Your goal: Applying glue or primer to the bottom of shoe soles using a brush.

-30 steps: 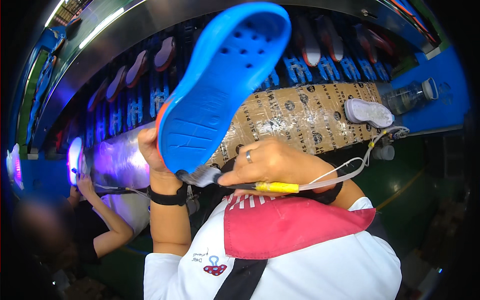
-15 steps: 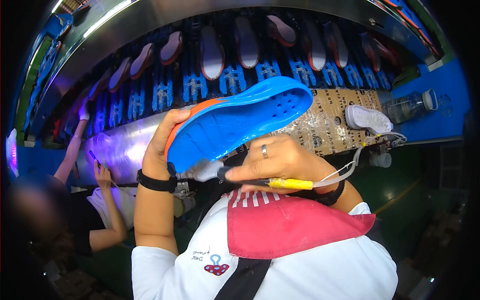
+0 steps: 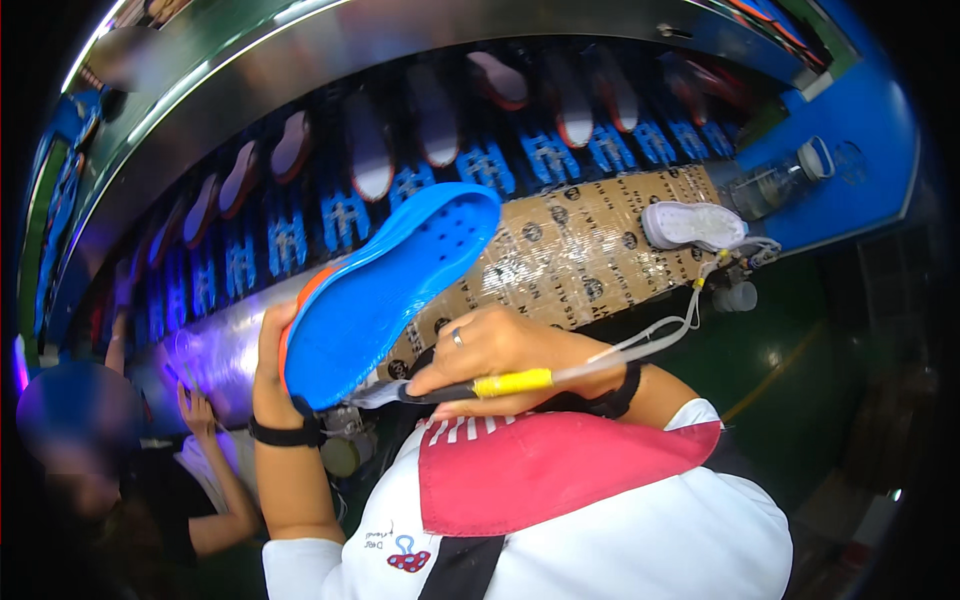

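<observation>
My left hand [image 3: 270, 355], a black band on its wrist, grips the heel end of a blue shoe sole [image 3: 365, 325] with an orange edge. The sole is tilted, its glossy hollow inner side facing me and small holes at its far end. In my right hand [image 3: 495, 350], which wears a ring, is a brush [image 3: 440, 393] with a dark handle and yellow tape. Its pale bristles lie against the sole's near heel edge. From the brush's back end a clear tube [image 3: 640, 349] runs off to the right.
Beyond my hands, a rack [image 3: 350, 215] of blue holders carries several soles. Printed cardboard [image 3: 570, 240] covers the bench. At right lie a white sole [image 3: 695, 226] and a clear plastic bottle [image 3: 775, 188]. On the left, a co-worker's hand [image 3: 197, 410] is near the bench.
The blue sole has swung steeper, its far end coming left and down. Both hands have shifted left in view, and the bristles remain at the heel edge. The whole scene has turned slightly.
</observation>
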Tool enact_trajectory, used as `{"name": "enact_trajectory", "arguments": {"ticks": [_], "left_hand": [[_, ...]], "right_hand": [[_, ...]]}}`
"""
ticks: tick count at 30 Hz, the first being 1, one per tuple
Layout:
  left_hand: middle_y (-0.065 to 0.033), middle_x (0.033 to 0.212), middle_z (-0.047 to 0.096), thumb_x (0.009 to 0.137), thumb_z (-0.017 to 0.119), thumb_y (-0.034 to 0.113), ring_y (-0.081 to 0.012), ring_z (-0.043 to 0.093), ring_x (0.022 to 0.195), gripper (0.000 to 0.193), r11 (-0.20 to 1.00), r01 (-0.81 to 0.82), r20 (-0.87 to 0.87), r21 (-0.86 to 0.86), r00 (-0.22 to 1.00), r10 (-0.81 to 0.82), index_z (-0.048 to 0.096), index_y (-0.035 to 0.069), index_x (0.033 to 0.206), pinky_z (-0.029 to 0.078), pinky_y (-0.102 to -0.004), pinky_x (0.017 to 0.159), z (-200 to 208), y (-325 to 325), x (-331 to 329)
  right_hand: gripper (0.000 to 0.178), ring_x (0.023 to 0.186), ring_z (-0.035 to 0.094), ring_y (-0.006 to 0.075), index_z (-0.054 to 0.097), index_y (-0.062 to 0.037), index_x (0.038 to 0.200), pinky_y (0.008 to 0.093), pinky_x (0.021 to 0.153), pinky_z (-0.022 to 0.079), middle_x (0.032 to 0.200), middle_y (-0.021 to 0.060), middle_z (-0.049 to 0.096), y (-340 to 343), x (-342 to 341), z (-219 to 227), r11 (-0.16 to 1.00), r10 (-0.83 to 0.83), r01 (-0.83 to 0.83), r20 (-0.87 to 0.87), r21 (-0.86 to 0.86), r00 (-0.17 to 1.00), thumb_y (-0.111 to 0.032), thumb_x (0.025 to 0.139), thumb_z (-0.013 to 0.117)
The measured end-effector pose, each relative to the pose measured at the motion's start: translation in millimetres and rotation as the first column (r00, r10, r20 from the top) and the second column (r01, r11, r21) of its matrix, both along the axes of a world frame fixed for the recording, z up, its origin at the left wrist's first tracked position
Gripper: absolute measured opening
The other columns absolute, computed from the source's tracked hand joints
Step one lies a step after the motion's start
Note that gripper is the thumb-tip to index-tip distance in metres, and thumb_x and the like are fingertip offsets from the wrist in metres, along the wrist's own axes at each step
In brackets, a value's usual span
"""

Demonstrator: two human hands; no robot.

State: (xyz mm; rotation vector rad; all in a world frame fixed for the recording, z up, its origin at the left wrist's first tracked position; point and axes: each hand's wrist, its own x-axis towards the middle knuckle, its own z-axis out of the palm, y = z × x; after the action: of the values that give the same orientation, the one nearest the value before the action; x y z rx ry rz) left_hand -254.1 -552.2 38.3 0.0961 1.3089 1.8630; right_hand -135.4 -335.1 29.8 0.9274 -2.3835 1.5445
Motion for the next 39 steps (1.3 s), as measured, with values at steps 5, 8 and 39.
{"name": "enact_trajectory", "arguments": {"ticks": [5, 8, 39], "left_hand": [[-0.0174, 0.125, 0.051, 0.080, 0.043, 0.039, -0.0306, 0.055, 0.108, 0.065, 0.974, -0.035, 0.126, 0.226, 0.992, 0.007, 0.038, 0.001, 0.132, 0.045, -0.0409, 0.092, -27, 7, 18], [-0.0175, 0.126, 0.050, 0.079, 0.043, 0.040, -0.0315, 0.054, 0.108, 0.066, 0.971, -0.058, 0.175, 0.231, 0.984, 0.017, 0.037, 0.002, 0.133, 0.046, -0.0432, 0.092, -23, 22, 35], [-0.0331, 0.142, -0.004, 0.088, 0.044, 0.037, -0.0522, 0.013, 0.129, 0.081, 0.891, -0.098, -0.063, 0.443, 0.988, 0.139, -0.012, 0.016, 0.142, 0.018, -0.0575, 0.105, 151, 263, -79]], "right_hand": [[0.022, 0.076, 0.063, 0.0184, 0.068, -0.0037, 0.093, 0.0291, 0.066, 0.048, 0.082, 0.0096, 0.067, 13, -1, -6, 0.887, -0.215, 0.340, 0.371, -0.312, 0.903, -0.013, 0.074, 0.072], [0.022, 0.072, 0.061, 0.0122, 0.067, 0.0000, 0.091, 0.0272, 0.064, 0.048, 0.079, 0.0097, 0.066, 28, 2, -9, 0.721, -0.398, 0.581, 0.461, -0.377, 0.793, -0.014, 0.075, 0.070], [0.025, 0.072, 0.066, 0.0206, 0.065, 0.0021, 0.094, 0.0264, 0.063, 0.049, 0.086, 0.0157, 0.067, 135, 173, 6, 0.430, -0.840, 0.849, 0.211, -0.306, 0.501, -0.008, 0.071, 0.071]]}}
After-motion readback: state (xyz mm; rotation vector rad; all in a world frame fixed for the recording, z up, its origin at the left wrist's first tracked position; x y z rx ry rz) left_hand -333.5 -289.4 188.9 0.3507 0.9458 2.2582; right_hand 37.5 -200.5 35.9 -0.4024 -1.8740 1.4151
